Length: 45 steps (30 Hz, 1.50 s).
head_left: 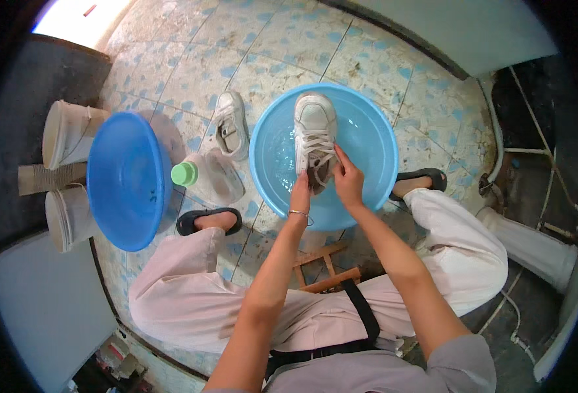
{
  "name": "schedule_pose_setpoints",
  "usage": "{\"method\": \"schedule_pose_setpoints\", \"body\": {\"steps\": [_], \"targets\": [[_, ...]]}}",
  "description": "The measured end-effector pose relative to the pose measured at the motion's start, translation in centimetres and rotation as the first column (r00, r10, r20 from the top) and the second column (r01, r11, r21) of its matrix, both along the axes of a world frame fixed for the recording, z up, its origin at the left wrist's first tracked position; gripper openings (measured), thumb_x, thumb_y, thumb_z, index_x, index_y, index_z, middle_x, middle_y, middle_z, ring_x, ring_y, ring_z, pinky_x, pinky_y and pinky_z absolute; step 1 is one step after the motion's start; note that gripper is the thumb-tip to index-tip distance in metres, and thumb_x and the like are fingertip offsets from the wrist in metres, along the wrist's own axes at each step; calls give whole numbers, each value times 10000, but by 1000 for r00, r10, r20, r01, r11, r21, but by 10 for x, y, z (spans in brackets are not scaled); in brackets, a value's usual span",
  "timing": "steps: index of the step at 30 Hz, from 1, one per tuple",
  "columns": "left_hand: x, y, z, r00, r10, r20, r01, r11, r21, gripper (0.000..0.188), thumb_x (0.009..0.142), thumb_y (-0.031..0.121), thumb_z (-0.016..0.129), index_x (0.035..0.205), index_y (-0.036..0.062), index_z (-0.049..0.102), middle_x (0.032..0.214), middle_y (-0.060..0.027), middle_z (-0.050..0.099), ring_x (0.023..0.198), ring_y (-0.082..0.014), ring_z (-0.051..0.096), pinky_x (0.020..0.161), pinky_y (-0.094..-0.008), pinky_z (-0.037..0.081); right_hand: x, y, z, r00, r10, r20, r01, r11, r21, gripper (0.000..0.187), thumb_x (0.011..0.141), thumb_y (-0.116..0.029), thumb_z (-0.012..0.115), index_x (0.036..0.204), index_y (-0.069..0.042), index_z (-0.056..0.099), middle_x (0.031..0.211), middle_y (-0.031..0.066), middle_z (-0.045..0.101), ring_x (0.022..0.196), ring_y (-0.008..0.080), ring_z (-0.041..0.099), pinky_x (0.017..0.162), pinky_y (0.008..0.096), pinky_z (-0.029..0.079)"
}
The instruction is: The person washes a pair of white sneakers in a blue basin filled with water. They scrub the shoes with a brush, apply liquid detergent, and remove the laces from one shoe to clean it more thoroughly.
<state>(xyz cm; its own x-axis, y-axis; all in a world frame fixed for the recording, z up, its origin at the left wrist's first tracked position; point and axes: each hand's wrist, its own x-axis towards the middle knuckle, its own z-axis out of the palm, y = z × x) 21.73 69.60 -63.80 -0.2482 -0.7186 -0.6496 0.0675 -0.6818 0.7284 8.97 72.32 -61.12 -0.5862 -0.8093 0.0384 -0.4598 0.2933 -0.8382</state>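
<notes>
A white lace-up sneaker (314, 124) rests in a light blue basin (374, 141) holding shallow water, toe pointing away from me. My left hand (301, 190) grips the shoe's heel end on the left. My right hand (346, 175) holds the heel end and laces on the right. Both hands close around the shoe's opening. A second white sneaker (231, 124) lies on the tiled floor just left of the basin.
A darker blue basin (126, 180) leans at the left, beside two white buckets (69, 134). A clear bottle with a green cap (200, 175) lies between the basins. I sit on a low wooden stool (325, 262), feet in black sandals. Pipes run at the right.
</notes>
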Motion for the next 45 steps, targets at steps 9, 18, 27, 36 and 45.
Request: {"method": "schedule_pose_setpoints", "body": {"steps": [9,18,27,36,45], "targets": [[-27,-22,93,808,-68,-585,-52,981,-187,529,980,365,347,1350,-13,319,1367,-91,394,1252,-194,379,1045,-318,275,-11,7,89,998,-40,42,49,963,-264,436,833,-29,505,1256,-134,525,908,171,643,644,280,614,606,341,479],[-26,-36,152,570,32,-821,4,999,41,584,946,493,325,1332,58,372,1317,-105,462,1193,-260,454,1008,-399,346,9,21,118,999,9,43,4,958,-288,389,858,-37,520,1242,-94,502,984,162,645,778,297,653,663,352,516],[-13,-17,144,540,61,-840,5,997,76,526,961,444,301,1335,81,369,1297,-111,470,1174,-280,460,948,-415,382,1,23,144,982,96,-160,-112,989,-96,149,822,-53,572,966,-47,532,1028,120,626,879,280,630,707,369,516],[-5,-17,140,700,-18,-714,34,999,8,540,960,439,344,1341,56,333,1294,-101,465,1183,-238,459,989,-396,363,-40,6,149,884,412,221,-422,906,-2,152,767,-58,662,779,-4,520,809,72,548,764,207,586,718,324,518],[-10,-10,153,604,10,-797,37,998,40,583,949,492,312,1351,69,317,1312,-87,447,1184,-230,453,1001,-390,353,-66,-2,195,766,631,125,-643,756,125,106,792,-75,652,786,-16,564,827,86,607,796,195,604,693,298,484]]}}
